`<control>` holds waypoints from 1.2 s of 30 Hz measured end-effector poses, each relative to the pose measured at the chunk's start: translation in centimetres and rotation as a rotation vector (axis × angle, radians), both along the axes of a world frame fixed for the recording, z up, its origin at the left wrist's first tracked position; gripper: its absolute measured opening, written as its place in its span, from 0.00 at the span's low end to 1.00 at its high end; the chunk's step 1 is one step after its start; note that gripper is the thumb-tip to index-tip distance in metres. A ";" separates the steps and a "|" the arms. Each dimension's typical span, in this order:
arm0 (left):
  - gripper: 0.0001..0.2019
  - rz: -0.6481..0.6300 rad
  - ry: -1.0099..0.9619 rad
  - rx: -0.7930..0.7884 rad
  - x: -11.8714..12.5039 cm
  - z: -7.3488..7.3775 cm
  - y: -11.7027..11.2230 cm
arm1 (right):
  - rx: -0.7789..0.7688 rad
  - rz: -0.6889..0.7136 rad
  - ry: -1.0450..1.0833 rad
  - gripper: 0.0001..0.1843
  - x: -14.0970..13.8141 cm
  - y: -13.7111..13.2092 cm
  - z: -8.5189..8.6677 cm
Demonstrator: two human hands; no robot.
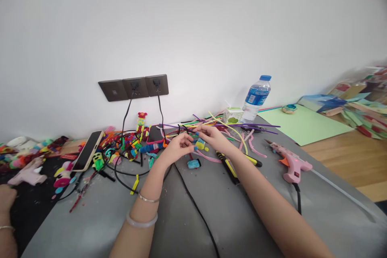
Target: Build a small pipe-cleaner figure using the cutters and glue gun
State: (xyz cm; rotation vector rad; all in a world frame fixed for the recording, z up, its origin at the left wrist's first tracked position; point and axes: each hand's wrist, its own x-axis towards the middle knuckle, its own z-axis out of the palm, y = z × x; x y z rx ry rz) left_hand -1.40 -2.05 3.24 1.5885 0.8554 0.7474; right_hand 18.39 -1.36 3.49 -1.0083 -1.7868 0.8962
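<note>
The grip of the left hand [178, 148] is half curled, its thumb reaching rightward; I cannot tell whether it grasps anything. The grip of the right hand [214, 139] is bent inward, fingertips at the end of a thin black fuzzy stem [188, 130]; whether they pinch it is too small to tell.

The stem lies left of the right fingertips and above the left fingers, its visible length running roughly sideways across the gap, so the right hand is nearer. A small yellow-and-blue fuzzy piece [200, 144] sits between the hands, just under the right fingers and beside the left thumb; its support is hidden.

Below that gap, a light-blue fuzzy block with a black end [192, 164] lies on the grey surface [254, 225], long axis roughly left to right, apart from both hands. Farther right, a yellow-and-black long-handled tool [227, 167] slants beside the right forearm. Well beyond it rests a pink glue gun [292, 167], nozzle toward the wall. At far left is another person's hand [6, 198].
</note>
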 end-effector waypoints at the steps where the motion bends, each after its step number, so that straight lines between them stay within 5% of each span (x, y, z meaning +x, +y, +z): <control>1: 0.17 -0.076 0.117 0.049 -0.3 0.2 -0.2 | 0.017 -0.012 -0.011 0.11 0.2 0.5 0.3; 5: 0.13 -0.213 0.450 0.166 -1.0 0.2 -0.7 | 0.096 -0.072 -0.030 0.11 0.6 2.5 0.6; 9: 0.12 -0.231 0.537 0.157 -1.1 0.0 -0.6 | 0.123 -0.134 0.054 0.11 0.7 3.6 -1.2; 13: 0.10 -0.226 0.500 0.085 -1.5 0.3 -0.4 | 0.125 -0.129 0.037 0.14 0.9 3.7 -2.6; 17: 0.10 -0.182 0.388 0.015 -1.8 0.4 -0.2 | 0.147 -0.087 0.036 0.15 1.0 3.1 -2.1; 25: 0.13 0.216 -0.007 0.104 -1.0 -0.9 0.9 | 0.052 -0.072 0.149 0.12 0.8 2.8 -2.0; 36: 0.18 0.197 -0.098 0.153 -0.7 -0.7 0.7 | 0.071 -0.021 0.184 0.14 1.2 2.6 -1.2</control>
